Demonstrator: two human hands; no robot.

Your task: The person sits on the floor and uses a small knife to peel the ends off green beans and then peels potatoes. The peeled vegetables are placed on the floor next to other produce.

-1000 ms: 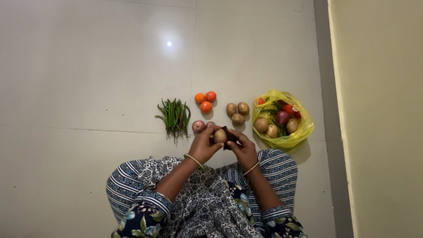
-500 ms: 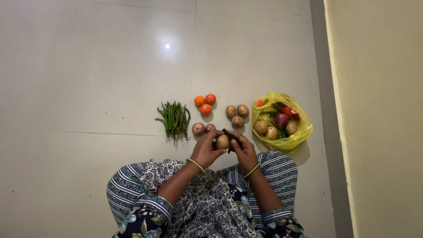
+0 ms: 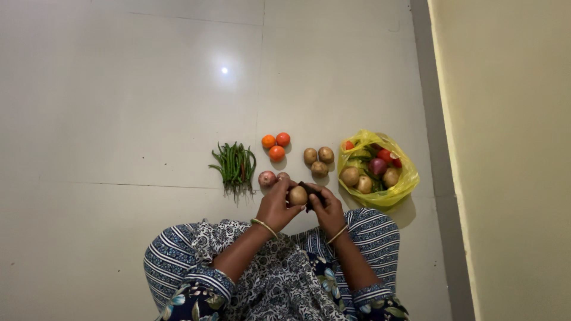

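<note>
A person is sitting on a pale tiled floor (image 3: 119, 119), seen from above, with both hands meeting just in front of the knees. The left hand (image 3: 275, 205) is curling closed around a small brown potato (image 3: 298, 195), which is sitting at its fingertips, on the side facing the other hand. The right hand (image 3: 325, 208) is closing on a dark tool (image 3: 309, 196) that is touching the potato's right side; what kind of tool it is cannot be made out, and most of it is hidden by the fingers. The potato looks nearly round, so no long axis can be told. Further out on the floor, a bundle of green beans (image 3: 235, 163) is lying to the left, with three tomatoes (image 3: 275, 146) beside it, then three loose potatoes (image 3: 317, 159). Two reddish onions (image 3: 267, 178) are lying just beyond the left hand, one partly covered by it. Near the floor's right edge, by the wall (image 3: 505, 148), an open yellow bag (image 3: 404, 184) is holding more potatoes, tomatoes and an onion, some of them overlapping and hard to separate.
</note>
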